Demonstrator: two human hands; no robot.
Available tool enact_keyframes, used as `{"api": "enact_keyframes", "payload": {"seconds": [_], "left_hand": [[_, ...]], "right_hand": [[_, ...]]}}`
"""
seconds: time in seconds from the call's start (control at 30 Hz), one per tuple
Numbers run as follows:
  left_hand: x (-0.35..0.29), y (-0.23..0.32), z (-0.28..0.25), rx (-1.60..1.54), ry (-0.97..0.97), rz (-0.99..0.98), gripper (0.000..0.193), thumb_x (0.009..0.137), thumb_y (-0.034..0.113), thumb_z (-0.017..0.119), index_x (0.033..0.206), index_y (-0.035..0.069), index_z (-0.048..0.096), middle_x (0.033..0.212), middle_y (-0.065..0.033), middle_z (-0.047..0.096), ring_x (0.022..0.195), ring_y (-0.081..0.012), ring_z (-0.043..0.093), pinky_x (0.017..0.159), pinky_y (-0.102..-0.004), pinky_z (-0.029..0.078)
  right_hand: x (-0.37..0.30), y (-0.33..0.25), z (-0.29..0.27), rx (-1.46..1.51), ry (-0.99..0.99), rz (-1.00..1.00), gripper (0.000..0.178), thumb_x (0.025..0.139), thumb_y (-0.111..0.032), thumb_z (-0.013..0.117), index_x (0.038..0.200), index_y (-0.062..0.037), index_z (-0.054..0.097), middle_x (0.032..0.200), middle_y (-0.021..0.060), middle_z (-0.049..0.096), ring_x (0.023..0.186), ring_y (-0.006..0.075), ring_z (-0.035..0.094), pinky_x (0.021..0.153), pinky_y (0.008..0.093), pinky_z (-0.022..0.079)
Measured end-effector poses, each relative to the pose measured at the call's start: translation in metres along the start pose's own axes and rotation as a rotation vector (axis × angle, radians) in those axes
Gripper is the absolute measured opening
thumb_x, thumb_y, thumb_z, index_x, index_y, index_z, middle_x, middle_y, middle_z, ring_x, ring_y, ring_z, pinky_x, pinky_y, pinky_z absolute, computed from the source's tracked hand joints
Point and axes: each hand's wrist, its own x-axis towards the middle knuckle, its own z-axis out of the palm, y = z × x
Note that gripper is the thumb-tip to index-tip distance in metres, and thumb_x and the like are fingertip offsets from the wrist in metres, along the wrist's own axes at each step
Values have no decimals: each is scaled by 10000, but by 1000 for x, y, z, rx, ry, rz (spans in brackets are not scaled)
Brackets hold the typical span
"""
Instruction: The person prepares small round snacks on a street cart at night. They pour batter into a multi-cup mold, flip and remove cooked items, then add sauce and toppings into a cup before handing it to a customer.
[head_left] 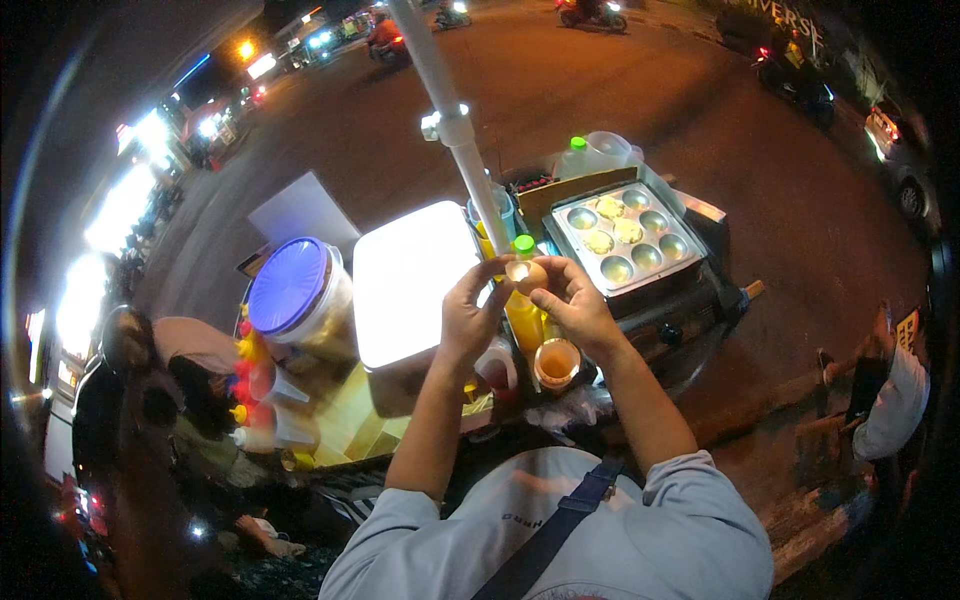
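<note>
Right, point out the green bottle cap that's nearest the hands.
It's the near green cap, just beyond the eggshell held between the left hand and right hand; the other green cap sits farther off, beyond the round-welled pan.

centre: egg (531, 278) in fingers (491, 269) of left hand (470, 312) and right hand (583, 312) | just below: bottle (523, 322), then cup (557, 384) | right of centre: pan (634, 277), food (628, 231) in several wells (672, 247) | left of centre: panel (415, 285), tub (290, 287) farther left, squeeze bottles (267, 380) below tub | top centre: pole (434, 70) | upper frame: road (650, 90)
</note>
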Motion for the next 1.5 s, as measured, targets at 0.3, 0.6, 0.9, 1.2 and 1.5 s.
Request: {"api": "enact_keyframes", "payload": {"seconds": [0.3,0.6,0.9,1.2,1.5], "left_hand": [[0,27,8,406,-197,147,304,931,63,743,1233,55,709,1214,-131,729,1118,-223,709,938,-352,578],[-20,44,-5,155,-17,-46,404,1015,90,650,1382,-58,566,1308,-183,657,1198,-257,647,1056,-396,516],[-70,47,-37,-14,152,-204,364,982,25,619,1337,-53,591,1249,-170,650,1132,-254,639,1005,-397,530],[-83,59,12,-27,-34,-282,420,949,124,689,1321,-50,598,1164,-143,681,1043,-231,668,933,-364,546],[-93,52,119,-270,-490,-650,416,960,19,663,1368,0,581,1287,-127,658,1216,-220,635,1045,-366,507]], "right_hand": [[-27,-1,-8,59,39,55,504,956,-103,732,1390,-24,489,1268,116,639,1177,191,643,1043,341,513],[-111,-15,-74,125,346,-94,474,969,-176,726,1374,-36,522,1239,98,650,1102,156,640,974,315,528],[-233,71,-222,-455,916,232,504,917,-160,740,1374,-35,567,1261,120,643,972,191,648,895,351,538],[-274,137,-281,-634,1039,429,391,952,-2,620,1342,1,599,1314,180,644,1160,278,654,996,397,517],[-231,160,-407,-503,1115,572,606,977,-121,627,1521,21,399,1550,236,437,1359,377,503,1120,478,431]]}}
